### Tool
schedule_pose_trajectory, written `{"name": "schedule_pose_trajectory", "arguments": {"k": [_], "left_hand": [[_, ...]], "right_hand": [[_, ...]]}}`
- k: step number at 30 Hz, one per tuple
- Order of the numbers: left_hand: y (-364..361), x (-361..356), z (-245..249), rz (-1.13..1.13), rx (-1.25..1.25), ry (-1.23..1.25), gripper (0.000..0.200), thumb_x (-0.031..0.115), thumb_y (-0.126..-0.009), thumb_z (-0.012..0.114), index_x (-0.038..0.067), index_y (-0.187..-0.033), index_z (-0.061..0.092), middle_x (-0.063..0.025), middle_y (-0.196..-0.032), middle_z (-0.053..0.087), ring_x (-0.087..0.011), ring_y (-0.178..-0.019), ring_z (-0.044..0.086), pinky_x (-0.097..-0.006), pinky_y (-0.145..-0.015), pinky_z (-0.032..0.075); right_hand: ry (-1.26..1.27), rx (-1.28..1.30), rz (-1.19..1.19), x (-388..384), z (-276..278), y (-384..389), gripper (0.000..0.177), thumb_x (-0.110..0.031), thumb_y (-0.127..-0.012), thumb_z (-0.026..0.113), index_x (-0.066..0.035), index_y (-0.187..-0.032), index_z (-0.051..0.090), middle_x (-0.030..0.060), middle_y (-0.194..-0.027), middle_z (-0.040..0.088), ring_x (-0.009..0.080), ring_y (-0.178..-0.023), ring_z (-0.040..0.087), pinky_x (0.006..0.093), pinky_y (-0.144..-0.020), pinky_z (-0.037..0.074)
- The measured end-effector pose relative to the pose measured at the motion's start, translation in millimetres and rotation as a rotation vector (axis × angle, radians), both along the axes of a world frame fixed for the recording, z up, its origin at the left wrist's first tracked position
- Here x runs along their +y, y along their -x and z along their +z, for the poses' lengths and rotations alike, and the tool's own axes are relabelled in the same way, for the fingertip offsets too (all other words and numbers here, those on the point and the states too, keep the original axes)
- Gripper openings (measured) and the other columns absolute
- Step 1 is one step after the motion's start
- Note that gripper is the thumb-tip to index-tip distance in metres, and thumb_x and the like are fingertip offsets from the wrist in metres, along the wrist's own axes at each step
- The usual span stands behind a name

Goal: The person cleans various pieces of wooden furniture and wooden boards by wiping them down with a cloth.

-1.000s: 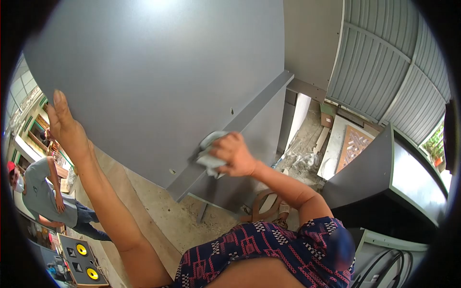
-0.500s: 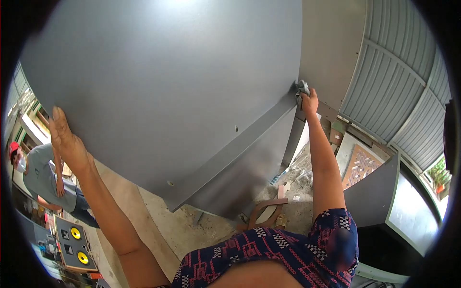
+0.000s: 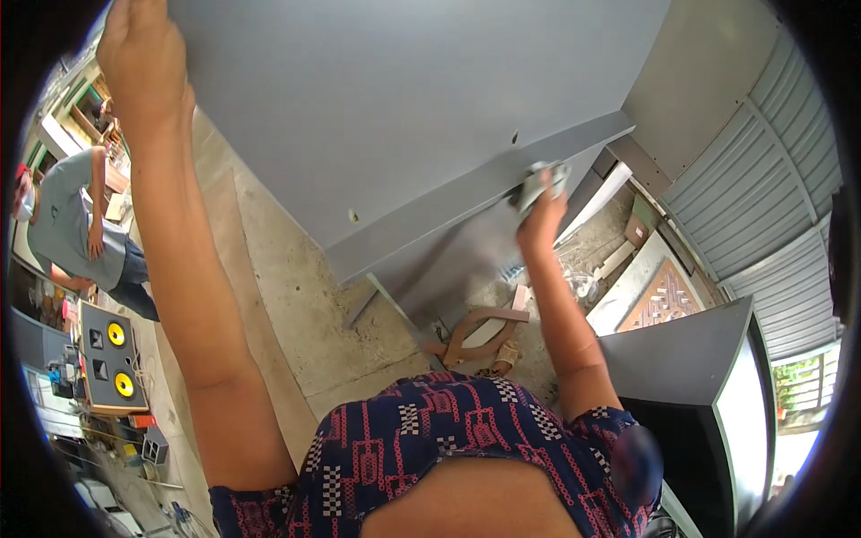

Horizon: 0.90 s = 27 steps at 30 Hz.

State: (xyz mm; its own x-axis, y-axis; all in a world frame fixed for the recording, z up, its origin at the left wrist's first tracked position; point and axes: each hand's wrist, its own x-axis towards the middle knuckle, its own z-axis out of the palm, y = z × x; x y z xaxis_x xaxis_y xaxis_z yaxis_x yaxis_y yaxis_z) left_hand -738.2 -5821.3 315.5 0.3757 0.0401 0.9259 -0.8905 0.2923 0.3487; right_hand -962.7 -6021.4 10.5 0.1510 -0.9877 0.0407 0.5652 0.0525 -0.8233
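A large grey panel (image 3: 395, 81) fills the upper middle, with a narrow grey ledge (image 3: 466, 193) along its lower edge and small holes above it. My right hand (image 3: 541, 215) grips a crumpled pale cloth (image 3: 543, 183) at the front of that ledge, right of centre. At the upper left, my left hand (image 3: 148, 67) is raised against the panel's left edge. Its fingertips run out of the top of the view, so whether they grip the edge cannot be made out.
A co-worker in a grey shirt (image 3: 72, 220) stands at the left, near a black speaker box (image 3: 109, 359). Curved brown wooden pieces (image 3: 462, 336) lie on the floor. At the right are a grey cabinet (image 3: 686, 350) and a patterned wooden panel (image 3: 662, 296).
My right hand and the cloth have moved from the ledge's far right end down and left, to its front. The panel and my left hand appear higher in view; the view has shifted.
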Motion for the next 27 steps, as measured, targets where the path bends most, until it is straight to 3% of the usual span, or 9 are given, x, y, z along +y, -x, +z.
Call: {"name": "schedule_pose_trajectory", "arguments": {"k": [5,7,9,12,14,18,21,24,27], "left_hand": [[23,-3,-2,0.079,0.047,-0.047,0.055,0.041,-0.089,0.051,-0.006,-0.117,0.05,-0.0174,-0.115,0.054,-0.0221,-0.11,0.046,-0.0323,-0.097,0.032],[-1,2,1,0.144,0.104,-0.118,0.047,0.039,-0.089,0.054,-0.004,-0.11,0.056,-0.0094,-0.103,0.06,-0.0127,-0.094,0.051,-0.0262,-0.085,0.039],[11,2,3,0.068,0.077,-0.082,0.043,0.04,-0.089,0.053,-0.001,-0.099,0.057,-0.0045,-0.089,0.057,-0.0099,-0.081,0.047,-0.0246,-0.075,0.039],[12,3,4,-0.1,0.042,-0.067,0.04,0.041,-0.089,0.053,0.003,-0.079,0.052,0.0023,-0.07,0.045,-0.0074,-0.067,0.037,-0.0232,-0.061,0.035],[19,5,4,-0.076,0.043,-0.104,0.044,0.042,-0.09,0.053,0.006,-0.068,0.04,0.0054,-0.062,0.031,-0.0069,-0.06,0.028,-0.0237,-0.053,0.027],[20,-1,3,-0.097,0.018,-0.04,0.043,0.04,-0.09,0.053,0.005,-0.068,0.042,0.0044,-0.06,0.032,-0.0073,-0.059,0.028,-0.0244,-0.052,0.028],[16,-2,4,-0.085,0.009,-0.047,0.042,0.036,-0.093,0.05,0.01,-0.066,0.03,0.002,-0.059,0.031,-0.0077,-0.055,0.029,-0.0257,-0.045,0.027],[14,-4,3,-0.128,-0.015,-0.024,0.041,0.033,-0.093,0.05,0.013,-0.065,0.027,0.004,-0.058,0.026,-0.0066,-0.052,0.024,-0.0241,-0.043,0.022],[10,-2,1,-0.051,-0.015,-0.037,0.043,0.04,-0.089,0.054,0.004,-0.067,0.043,0.0042,-0.06,0.033,-0.0077,-0.059,0.029,-0.025,-0.052,0.029]], "right_hand": [[0.289,0.354,0.359,155,-17,-22,0.034,-0.011,-0.081,0.062,-0.002,-0.108,0.044,0.0093,-0.089,0.055,0.0183,-0.078,0.055,0.0334,-0.069,0.046],[0.764,0.574,0.593,174,-2,-19,0.037,-0.003,-0.072,0.066,-0.002,-0.106,0.05,0.0114,-0.093,0.058,0.0238,-0.087,0.057,0.0377,-0.076,0.048],[1.29,0.386,0.801,176,10,-25,0.046,-0.003,-0.059,0.071,-0.001,-0.101,0.055,0.0166,-0.09,0.056,0.0328,-0.083,0.057,0.0385,-0.072,0.047],[1.278,0.342,0.68,167,54,-19,0.051,0.0,-0.053,0.069,-0.003,-0.102,0.056,0.0152,-0.093,0.056,0.0343,-0.085,0.056,0.0394,-0.074,0.047],[1.2,0.486,0.355,138,85,-8,0.05,0.002,-0.053,0.065,-0.003,-0.103,0.056,0.0149,-0.097,0.056,0.0351,-0.088,0.055,0.0396,-0.076,0.046],[1.181,0.815,-0.238,72,108,-5,0.035,-0.006,-0.063,0.064,-0.002,-0.097,0.057,0.0149,-0.094,0.055,0.034,-0.09,0.051,0.0418,-0.077,0.042],[1.251,1.181,-0.235,55,82,-20,0.025,-0.015,-0.07,0.066,-0.002,-0.089,0.057,0.0144,-0.09,0.053,0.0327,-0.086,0.049,0.0423,-0.077,0.039],[1.348,1.078,-0.217,96,76,-36,0.024,-0.024,-0.072,0.068,-0.004,-0.08,0.055,0.0124,-0.084,0.052,0.0312,-0.081,0.049,0.0411,-0.074,0.038],[1.559,0.915,0.056,163,71,-62,0.021,-0.014,-0.064,0.065,-0.003,-0.078,0.055,0.0135,-0.084,0.052,0.0308,-0.077,0.05,0.0415,-0.07,0.04]]}}
